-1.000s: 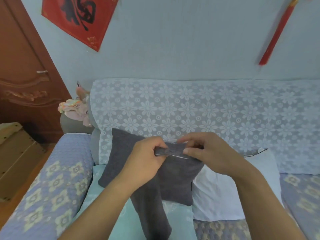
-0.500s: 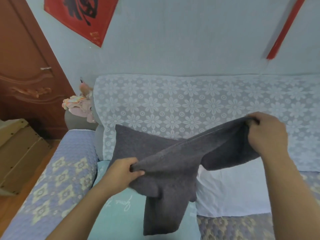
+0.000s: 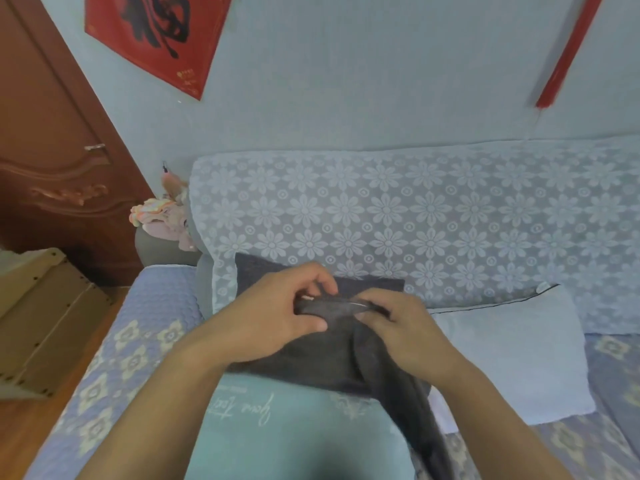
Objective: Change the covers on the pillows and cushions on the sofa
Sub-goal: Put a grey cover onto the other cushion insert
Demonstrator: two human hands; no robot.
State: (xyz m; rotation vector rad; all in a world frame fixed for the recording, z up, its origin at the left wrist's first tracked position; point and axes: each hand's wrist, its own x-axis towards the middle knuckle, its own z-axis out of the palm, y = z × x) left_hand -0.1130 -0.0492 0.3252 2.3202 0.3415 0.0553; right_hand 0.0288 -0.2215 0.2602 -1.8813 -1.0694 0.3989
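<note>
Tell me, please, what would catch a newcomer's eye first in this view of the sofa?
Most likely the two hands at centre: the left hand and right hand pinch the edge of a dark grey cover that droops toward the camera. Behind is a lace-draped sofa back, with a red poster high on the wall.

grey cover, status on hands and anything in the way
Left hand and right hand both pinching grey cover at its top edge. Cover hangs over teal cushion. Nothing blocking.

two bare forearms, hands point(image 3: 277, 317) ringless, no sleeves
</note>
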